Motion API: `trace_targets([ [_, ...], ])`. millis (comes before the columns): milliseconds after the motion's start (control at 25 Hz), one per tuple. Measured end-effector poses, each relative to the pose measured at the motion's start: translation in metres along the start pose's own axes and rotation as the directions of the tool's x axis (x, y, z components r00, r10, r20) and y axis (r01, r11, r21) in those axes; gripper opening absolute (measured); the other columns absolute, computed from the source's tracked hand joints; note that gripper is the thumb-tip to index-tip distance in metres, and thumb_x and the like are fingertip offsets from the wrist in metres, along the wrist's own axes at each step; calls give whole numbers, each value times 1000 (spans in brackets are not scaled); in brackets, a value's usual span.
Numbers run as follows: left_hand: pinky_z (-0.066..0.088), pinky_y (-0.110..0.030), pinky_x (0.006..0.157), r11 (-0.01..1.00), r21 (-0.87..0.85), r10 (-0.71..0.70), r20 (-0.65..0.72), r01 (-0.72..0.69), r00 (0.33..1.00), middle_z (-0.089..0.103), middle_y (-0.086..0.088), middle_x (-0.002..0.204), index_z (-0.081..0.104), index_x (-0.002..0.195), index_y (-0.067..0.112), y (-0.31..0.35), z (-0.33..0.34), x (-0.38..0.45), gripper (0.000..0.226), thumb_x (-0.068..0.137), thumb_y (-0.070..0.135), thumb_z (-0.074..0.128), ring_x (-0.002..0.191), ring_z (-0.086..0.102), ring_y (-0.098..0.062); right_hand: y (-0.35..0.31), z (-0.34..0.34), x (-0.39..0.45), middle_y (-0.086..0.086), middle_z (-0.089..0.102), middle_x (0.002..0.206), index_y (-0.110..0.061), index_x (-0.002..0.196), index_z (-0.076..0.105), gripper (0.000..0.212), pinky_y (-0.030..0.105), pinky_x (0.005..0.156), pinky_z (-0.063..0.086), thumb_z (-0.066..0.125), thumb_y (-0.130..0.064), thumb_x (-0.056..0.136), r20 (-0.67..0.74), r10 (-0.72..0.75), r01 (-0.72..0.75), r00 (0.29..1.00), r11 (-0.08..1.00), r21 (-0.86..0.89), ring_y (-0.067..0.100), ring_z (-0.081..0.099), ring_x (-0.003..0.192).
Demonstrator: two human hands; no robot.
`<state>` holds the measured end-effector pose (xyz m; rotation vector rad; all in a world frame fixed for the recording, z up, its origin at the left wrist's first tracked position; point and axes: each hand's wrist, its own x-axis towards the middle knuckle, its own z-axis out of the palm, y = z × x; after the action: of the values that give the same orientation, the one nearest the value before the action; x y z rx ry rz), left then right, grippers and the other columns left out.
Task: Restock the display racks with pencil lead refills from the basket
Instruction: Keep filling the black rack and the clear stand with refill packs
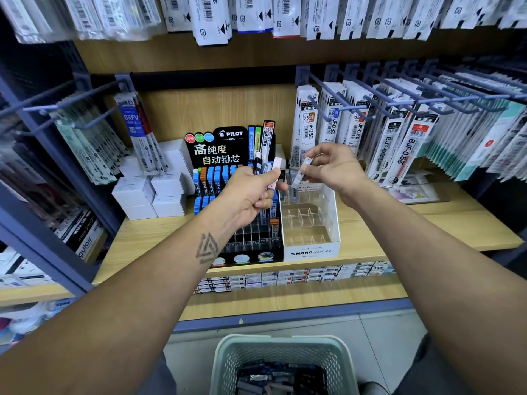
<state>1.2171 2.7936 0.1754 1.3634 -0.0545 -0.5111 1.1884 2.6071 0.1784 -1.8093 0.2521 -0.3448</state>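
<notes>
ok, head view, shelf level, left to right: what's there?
White boxes → black Pilot lead rack → left hand holding several refill cases → right hand pinching one refill case → hanging BJF-0.5 refill packs.

Grey lead refill (300, 175) tilted (pinched), above clear rack (310, 223)

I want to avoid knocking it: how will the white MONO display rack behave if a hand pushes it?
The MONO display rack probably slides or tips easily: its clear slots look nearly empty, so it seems light. It likely feels stiff, being boxy with thin dividers.

Black Pilot rack (228, 143) holds blue and orange refills (209, 178); pale green mesh basket (225, 363).
</notes>
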Motion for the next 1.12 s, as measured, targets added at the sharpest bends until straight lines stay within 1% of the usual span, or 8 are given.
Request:
trace_targets([
  [120,23,-18,35,1000,2,1,2,-1,1000,68,-22,82,39,111,4,0,0,-1,24,99,7,60,46,29,-10,2,1,0,-1,64,62,-6,101,65,20,29,70,60,73,5,86,26,-6,6,1000,1000,-15,15,68,63],
  [200,22,-18,35,1000,4,2,4,-2,1000,67,-22,82,40,107,4,1,0,-2,21,99,7,59,46,29,-10,3,1,0,-2,63,64,-3,106,68,23,30,73,61,73,5,86,40,-15,16,999,1000,-21,17,67,66],
  [400,23,-18,35,1000,6,3,1,-3,1000,69,-21,80,42,108,4,1,-2,-2,19,99,7,59,46,29,-10,5,2,1,7,66,90,-11,100,72,20,29,74,62,72,3,87,-8,-51,50,999,997,-66,21,70,75],
  [520,24,-18,34,1000,1,1,0,-1,1000,69,-21,81,40,112,3,1,-3,-1,24,99,7,60,48,28,-11,9,4,9,5,67,95,-16,100,74,19,39,82,62,75,-2,87,-87,-123,106,989,978,-179,29,72,85],
  [640,23,-19,35,1000,5,1,-2,-1,1000,68,-23,84,39,107,4,1,-3,-2,23,99,7,60,50,27,-11,11,5,11,2,67,93,-23,96,73,22,44,83,61,76,-5,86,-103,-162,134,981,962,-237,31,72,87],
  [800,22,-19,38,1000,0,-2,0,2,1000,67,-22,85,38,100,9,2,-2,-6,20,99,7,58,52,26,-11,10,7,10,5,67,93,-20,98,72,20,39,80,61,76,-4,86,-112,-211,167,971,935,-314,31,70,86],
  [960,22,-18,37,1000,-6,-2,-3,2,1000,67,-22,83,38,100,7,3,-4,-6,20,99,7,59,51,27,-11,13,11,6,-1,65,85,-22,91,64,20,26,69,53,74,-5,88,-44,-249,207,968,881,-424,19,64,75],
  [1120,24,-18,35,1000,7,0,3,0,1000,68,-21,81,42,112,3,1,-5,-3,23,99,9,60,47,29,-10,18,18,2,-1,69,89,-18,99,72,14,32,83,56,74,-10,88,33,-297,270,954,807,-526,18,67,84],
])
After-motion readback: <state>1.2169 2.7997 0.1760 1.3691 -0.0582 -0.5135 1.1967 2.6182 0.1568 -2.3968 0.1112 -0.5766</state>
